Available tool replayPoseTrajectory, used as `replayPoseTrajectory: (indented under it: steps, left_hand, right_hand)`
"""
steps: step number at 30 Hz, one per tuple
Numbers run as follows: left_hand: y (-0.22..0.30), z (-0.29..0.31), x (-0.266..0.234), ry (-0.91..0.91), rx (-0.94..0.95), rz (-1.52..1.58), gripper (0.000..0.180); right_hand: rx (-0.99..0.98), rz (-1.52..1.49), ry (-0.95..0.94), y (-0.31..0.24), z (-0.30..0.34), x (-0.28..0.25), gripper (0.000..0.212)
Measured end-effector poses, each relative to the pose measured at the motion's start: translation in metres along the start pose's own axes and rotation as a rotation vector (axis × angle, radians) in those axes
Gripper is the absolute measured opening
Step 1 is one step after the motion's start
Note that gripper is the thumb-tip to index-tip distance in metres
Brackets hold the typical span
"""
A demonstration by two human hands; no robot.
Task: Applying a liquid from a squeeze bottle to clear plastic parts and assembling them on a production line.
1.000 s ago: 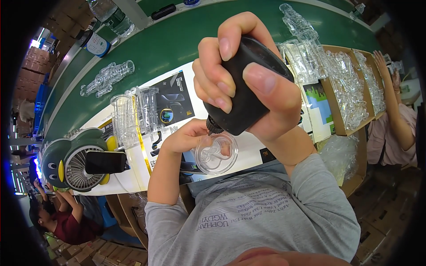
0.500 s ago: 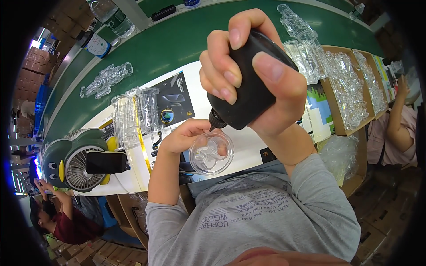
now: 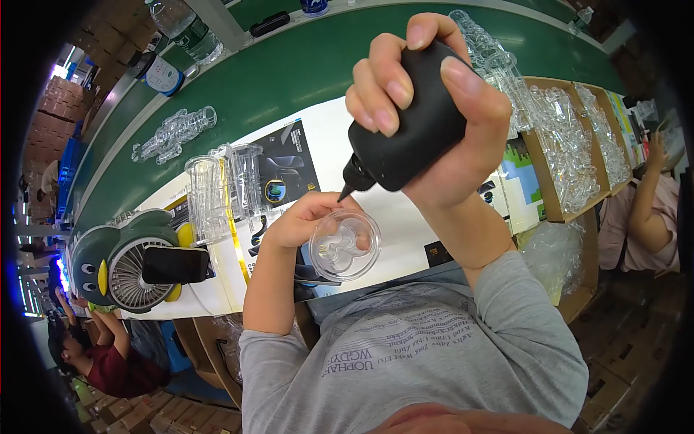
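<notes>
My right hand (image 3: 441, 108) is wrapped round a black squeeze bottle (image 3: 412, 130), tilted with its narrow nozzle pointing down and left. The nozzle tip is close to the upper rim of a clear round plastic part (image 3: 345, 246); whether it touches, I cannot tell. My left hand (image 3: 307, 220) grips this part, its fingers bent round the far side and showing through the plastic. Rounded lobes show inside the part's circular rim. Clear ribbed plastic tubes (image 3: 224, 188) stand left of my left hand, and another clear knobbly piece (image 3: 177, 134) lies farther off.
A green fan (image 3: 119, 264) with a dark phone (image 3: 175, 265) in front stands at left. At right, a cardboard box (image 3: 571, 145) holds several clear parts, beside more clear tubes (image 3: 499, 65). A water bottle (image 3: 184, 29) and a dark jar (image 3: 160, 74) stand far left. Other people sit at both sides.
My right hand has moved slightly right with the squeeze bottle, and the nozzle now shows more fully. The left hand and the clear part have hardly moved.
</notes>
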State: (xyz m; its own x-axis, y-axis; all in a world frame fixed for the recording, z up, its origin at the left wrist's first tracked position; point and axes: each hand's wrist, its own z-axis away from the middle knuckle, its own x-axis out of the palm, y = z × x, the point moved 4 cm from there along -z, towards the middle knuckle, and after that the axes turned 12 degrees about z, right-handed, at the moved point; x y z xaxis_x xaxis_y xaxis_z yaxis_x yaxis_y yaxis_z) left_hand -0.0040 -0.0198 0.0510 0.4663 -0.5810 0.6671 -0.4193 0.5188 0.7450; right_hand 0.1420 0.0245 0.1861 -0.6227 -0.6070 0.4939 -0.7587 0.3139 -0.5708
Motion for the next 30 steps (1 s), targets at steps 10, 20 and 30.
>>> replayPoseTrajectory:
  steps: [10, 20, 30]
  left_hand:
    - [0.003, 0.000, -0.001, -0.126, 0.050, -0.059, 0.055]
    - [0.005, 0.007, -0.007, -0.047, 0.139, 0.074, 0.038]
    - [0.010, 0.003, -0.009, 0.112, 0.254, -0.013, 0.044]
  right_hand:
    - [-0.176, 0.808, 0.282, 0.023, -0.016, -0.033, 0.035]
    - [-0.195, 1.650, -0.385, 0.121, 0.005, -0.072, 0.028]
    - [0.190, 1.799, -0.786, 0.145, 0.045, -0.063, 0.049]
